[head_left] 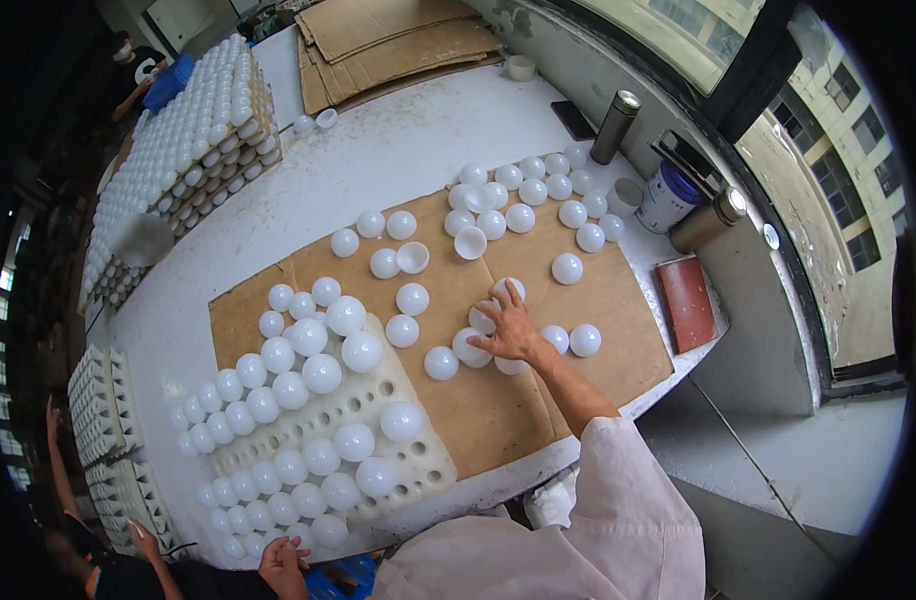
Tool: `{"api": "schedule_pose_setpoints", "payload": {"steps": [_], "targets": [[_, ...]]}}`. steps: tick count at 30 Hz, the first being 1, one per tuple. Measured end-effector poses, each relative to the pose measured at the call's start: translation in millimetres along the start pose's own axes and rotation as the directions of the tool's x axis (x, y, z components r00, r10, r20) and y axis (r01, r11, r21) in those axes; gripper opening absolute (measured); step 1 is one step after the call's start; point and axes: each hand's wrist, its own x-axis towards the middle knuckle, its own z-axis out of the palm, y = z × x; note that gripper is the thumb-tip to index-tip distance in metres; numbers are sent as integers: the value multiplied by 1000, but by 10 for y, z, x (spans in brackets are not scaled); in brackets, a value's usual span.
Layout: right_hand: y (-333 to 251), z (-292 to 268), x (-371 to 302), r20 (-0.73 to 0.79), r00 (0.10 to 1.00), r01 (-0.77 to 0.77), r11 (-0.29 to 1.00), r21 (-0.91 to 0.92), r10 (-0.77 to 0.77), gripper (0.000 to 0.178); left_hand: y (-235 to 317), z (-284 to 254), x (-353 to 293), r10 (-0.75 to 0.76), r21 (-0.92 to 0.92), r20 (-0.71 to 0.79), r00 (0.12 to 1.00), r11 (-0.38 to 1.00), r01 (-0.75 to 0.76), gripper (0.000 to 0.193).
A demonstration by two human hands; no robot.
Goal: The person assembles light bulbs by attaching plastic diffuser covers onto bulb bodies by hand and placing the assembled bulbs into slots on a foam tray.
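Observation:
My right hand [511,325] reaches over the brown cardboard sheet [488,420], its fingers spread above a small group of glossy white bulb covers. The thumb lies at one bulb cover [468,346], and the fingers partly hide others around it. My left hand [284,567] is low by the table's front edge, fingers loosely curled with nothing visible in them. Beside it stands a pale foam tray [418,468] with round holes, carrying rows of bulb covers [376,477]. An upturned bulb cover [412,257] on the cardboard shows its hollow inside.
More bulb covers [520,218] cluster at the cardboard's far right. Flasks [615,127], a purple-lidded tub [668,197] and a red-brown block [685,304] line the window side. Stacked filled trays [178,150] stand far left. A co-worker's hand [144,541] shows at lower left.

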Motion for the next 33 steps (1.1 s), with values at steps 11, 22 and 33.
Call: {"api": "schedule_pose_setpoints", "payload": {"steps": [11,22,33], "targets": [[1134,113,-1280,-340,921,-257,951,-170,188,55,-119,-39,-6,66,-247,-61,996,966,-79,19],[949,408,-1353,-419,890,-278,944,-181,182,60,-559,-438,123,183,-440,-119,976,872,-217,18],[53,965,-1758,-461,883,-152,982,-114,83,62,-1564,-1178,663,-270,-639,-683,679,671,-376,30]]}}
